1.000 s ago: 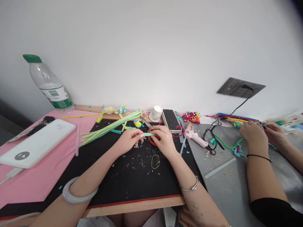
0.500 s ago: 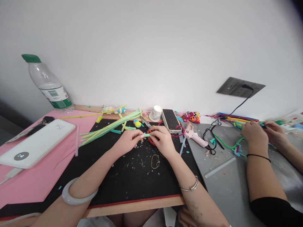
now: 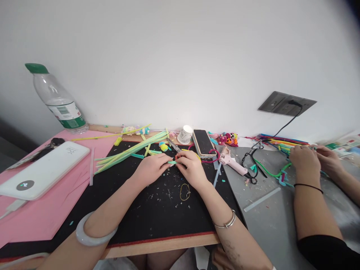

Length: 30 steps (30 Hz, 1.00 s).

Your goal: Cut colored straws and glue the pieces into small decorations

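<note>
Between my fingertips is a short mint-green piece, fuzzy-looking like a cut length of pipe cleaner. My left hand pinches its left end, and my right hand pinches the right end. Just beyond the hands lie scissors or pliers, their handles mostly hidden by my right hand. A bundle of green and yellow pipe cleaners stretches away to the left of my left hand. Close behind the fingers is a small yellow and blue fuzzy figure. A thin yellow elastic loop rests on the black mat.
A paper cup and a phone stand near the wall. To the right lies a pink glue gun with a black cord. At left are a white power bank and a bottle. Another person's hands work at far right.
My fingers have shifted slightly around the mint-green piece, and my left hand has turned more back-side up. The other person's hands have moved a little.
</note>
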### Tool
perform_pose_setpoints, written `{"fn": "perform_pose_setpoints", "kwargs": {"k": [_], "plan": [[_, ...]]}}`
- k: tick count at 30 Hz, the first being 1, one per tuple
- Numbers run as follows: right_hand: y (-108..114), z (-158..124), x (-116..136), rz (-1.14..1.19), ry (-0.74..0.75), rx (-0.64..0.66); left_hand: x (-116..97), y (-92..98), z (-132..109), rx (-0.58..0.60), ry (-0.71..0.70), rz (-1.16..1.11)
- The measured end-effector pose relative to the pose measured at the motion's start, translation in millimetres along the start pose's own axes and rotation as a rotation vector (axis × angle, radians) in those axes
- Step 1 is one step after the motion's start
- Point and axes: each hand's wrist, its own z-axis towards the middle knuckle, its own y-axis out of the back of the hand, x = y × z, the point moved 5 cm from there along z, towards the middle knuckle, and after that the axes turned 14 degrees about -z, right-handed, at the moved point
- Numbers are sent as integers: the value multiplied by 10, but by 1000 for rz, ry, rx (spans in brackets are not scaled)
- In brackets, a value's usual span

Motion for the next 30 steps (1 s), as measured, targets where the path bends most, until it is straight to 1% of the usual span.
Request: {"fn": "perform_pose_setpoints", "kwargs": {"k": [4, 8, 19, 30], "plan": [[-6, 3, 16, -10, 9, -8, 17, -29, -7, 20, -40, 82], [-19, -4, 12, -12, 3, 4, 29, -33, -8, 19, -60, 107], [-30, -12, -7, 27, -14, 16, 55, -36, -2, 39, -14, 98], [-56, -13, -27, 77, -38, 3, 57, -40, -4, 47, -17, 72]]}}
